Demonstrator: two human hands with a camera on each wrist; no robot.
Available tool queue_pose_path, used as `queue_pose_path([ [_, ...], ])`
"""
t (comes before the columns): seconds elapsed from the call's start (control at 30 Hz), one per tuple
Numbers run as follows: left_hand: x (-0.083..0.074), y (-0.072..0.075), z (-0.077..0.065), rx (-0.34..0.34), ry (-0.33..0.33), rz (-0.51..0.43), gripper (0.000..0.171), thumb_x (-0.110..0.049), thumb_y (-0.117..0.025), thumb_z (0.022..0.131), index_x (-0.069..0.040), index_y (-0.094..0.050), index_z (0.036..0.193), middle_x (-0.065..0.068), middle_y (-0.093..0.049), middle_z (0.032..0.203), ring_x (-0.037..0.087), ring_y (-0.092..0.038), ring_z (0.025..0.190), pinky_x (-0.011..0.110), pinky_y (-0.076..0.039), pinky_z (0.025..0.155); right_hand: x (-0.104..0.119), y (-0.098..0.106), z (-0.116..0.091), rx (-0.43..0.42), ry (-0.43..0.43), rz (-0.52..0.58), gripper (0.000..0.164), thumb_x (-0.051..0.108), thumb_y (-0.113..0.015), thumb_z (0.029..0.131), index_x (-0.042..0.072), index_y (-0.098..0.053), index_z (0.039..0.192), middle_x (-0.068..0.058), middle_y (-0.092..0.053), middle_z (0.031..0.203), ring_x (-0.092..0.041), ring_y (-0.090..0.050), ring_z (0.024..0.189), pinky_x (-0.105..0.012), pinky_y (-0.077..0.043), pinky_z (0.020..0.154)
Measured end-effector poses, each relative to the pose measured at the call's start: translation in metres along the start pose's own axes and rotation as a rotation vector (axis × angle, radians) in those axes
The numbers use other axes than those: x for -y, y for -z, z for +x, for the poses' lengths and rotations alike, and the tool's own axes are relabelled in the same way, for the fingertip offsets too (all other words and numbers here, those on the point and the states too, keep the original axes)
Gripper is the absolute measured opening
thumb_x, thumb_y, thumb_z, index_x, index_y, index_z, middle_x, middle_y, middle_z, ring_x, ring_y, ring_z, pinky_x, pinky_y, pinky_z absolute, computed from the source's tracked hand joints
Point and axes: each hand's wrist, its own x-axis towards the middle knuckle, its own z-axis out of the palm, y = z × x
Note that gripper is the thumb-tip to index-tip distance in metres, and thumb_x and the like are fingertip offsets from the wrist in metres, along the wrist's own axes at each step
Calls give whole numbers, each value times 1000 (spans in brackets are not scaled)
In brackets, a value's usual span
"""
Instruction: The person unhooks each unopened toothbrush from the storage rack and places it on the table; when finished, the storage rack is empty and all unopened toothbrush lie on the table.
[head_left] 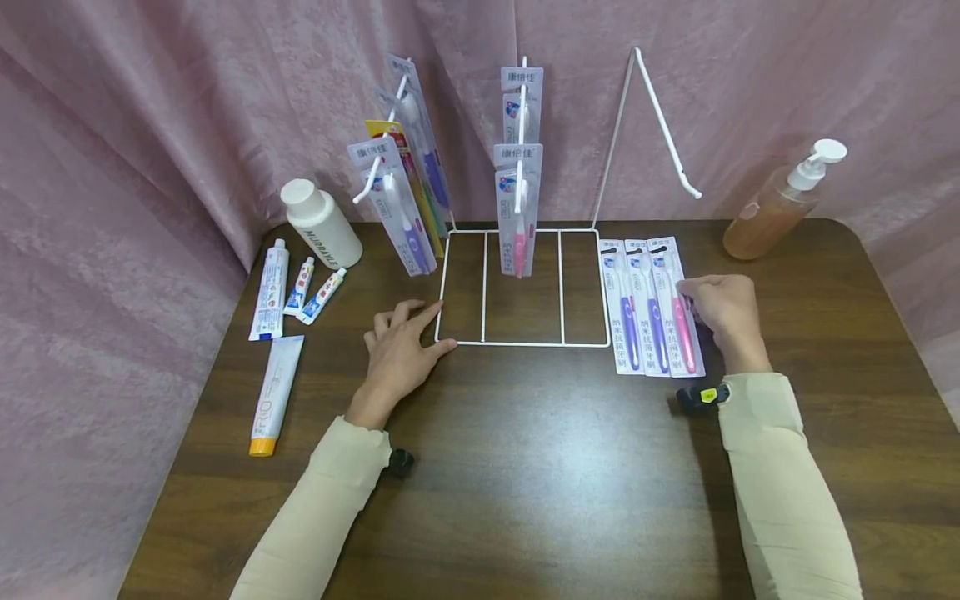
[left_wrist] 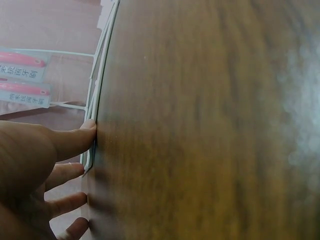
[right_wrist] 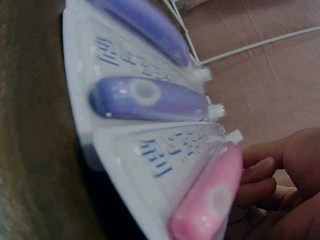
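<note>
In the head view, my left hand (head_left: 397,354) rests with spread fingers at the front left corner of a white wire rack (head_left: 525,343). The left wrist view shows the thumb (left_wrist: 75,140) touching the rack's front wire. On the right, my right hand (head_left: 723,308) pinches the right edge of a packaged pink toothbrush (head_left: 681,333); the fingertips are partly hidden. Two packaged purple toothbrushes, a middle one (head_left: 656,333) and a left one (head_left: 630,333), lie beside it in a row. In the right wrist view, curled fingers (right_wrist: 260,187) meet the pink toothbrush's pack.
Packaged toothbrushes hang on the rack's left hook (head_left: 397,208) and middle hook (head_left: 519,217); the right hook (head_left: 663,125) holds none. Toothpaste tubes (head_left: 276,392) and a white bottle (head_left: 330,233) stand or lie at left. A pump bottle (head_left: 772,212) stands back right, before a pink curtain (head_left: 885,75).
</note>
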Motion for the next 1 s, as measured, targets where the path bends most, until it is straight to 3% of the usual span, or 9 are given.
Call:
queue_pose_path([
  [0.37, 0, 1, -1, 3, 7, 3, 75, -48, -78, 109, -27, -50, 175, 12, -40, 182, 49, -34, 156, 67, -32, 118, -3, -6, -2, -103, -18, -58, 44, 27, -69, 112, -5, -78, 140, 20, -60, 64, 3, -58, 59, -18, -49, 57],
  [1.0, 0, 0, 0, 3, 7, -7, 74, -46, -78, 109, -27, -50, 175, 13, -40, 182, 49, -35, 154, 66, -31, 117, -6, -6, -3, -97, -37, 6, 45, 21, -71, 111, -11, -74, 143, 19, -62, 61, 5, -64, 55, -16, -55, 56],
])
